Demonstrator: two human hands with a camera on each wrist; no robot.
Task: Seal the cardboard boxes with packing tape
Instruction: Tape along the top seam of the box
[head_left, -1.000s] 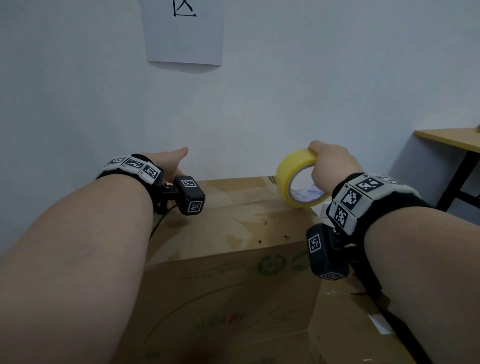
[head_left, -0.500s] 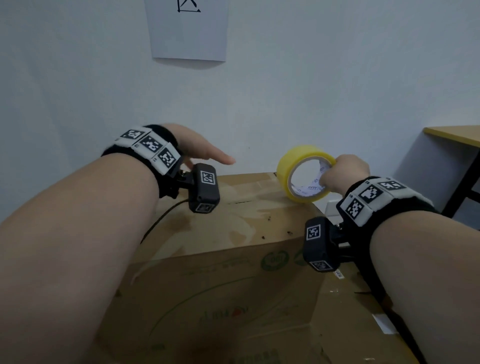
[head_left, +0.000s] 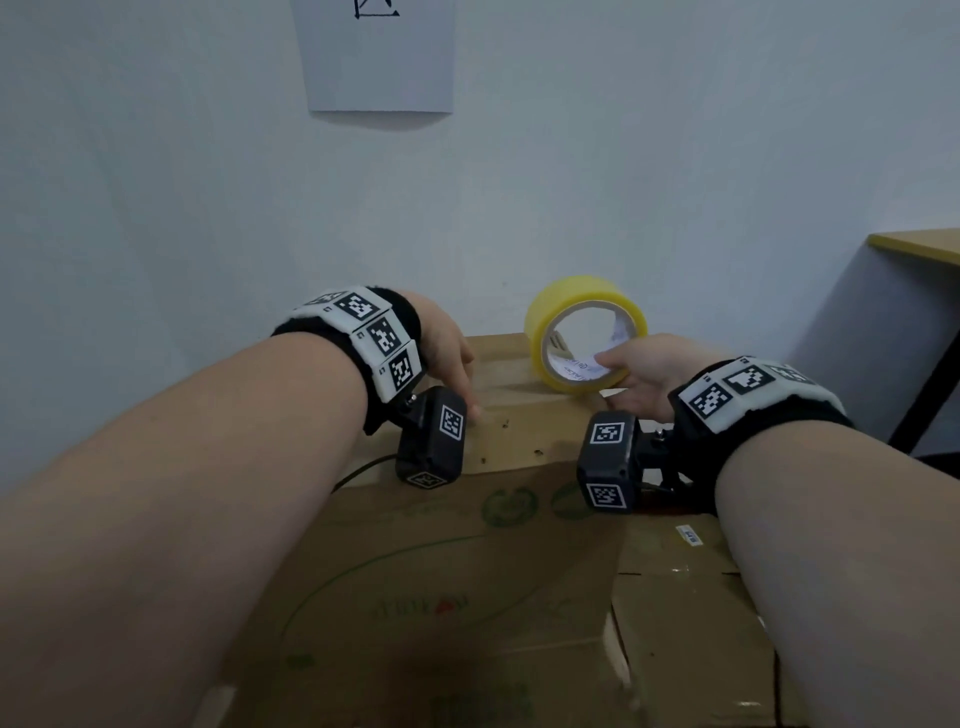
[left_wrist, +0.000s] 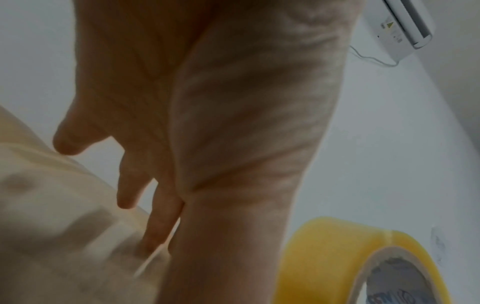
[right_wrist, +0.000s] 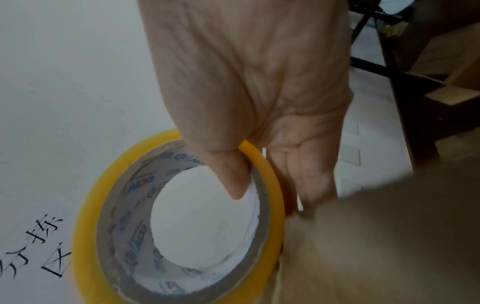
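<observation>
A tall cardboard box stands against the wall, its top at wrist height. A yellow roll of packing tape stands on edge at the far right of the box top. My right hand pinches the roll, thumb inside the core and fingers outside the rim. My left hand reaches down with straight fingers onto the box top, left of the roll.
A lower cardboard box sits at the right beside the tall one. A white wall with a paper sign is directly behind. A wooden table with dark legs stands at far right.
The left hand swung from the box's far left edge to the middle and came down onto the top. The right hand turned and lowered the tape roll onto the box.
</observation>
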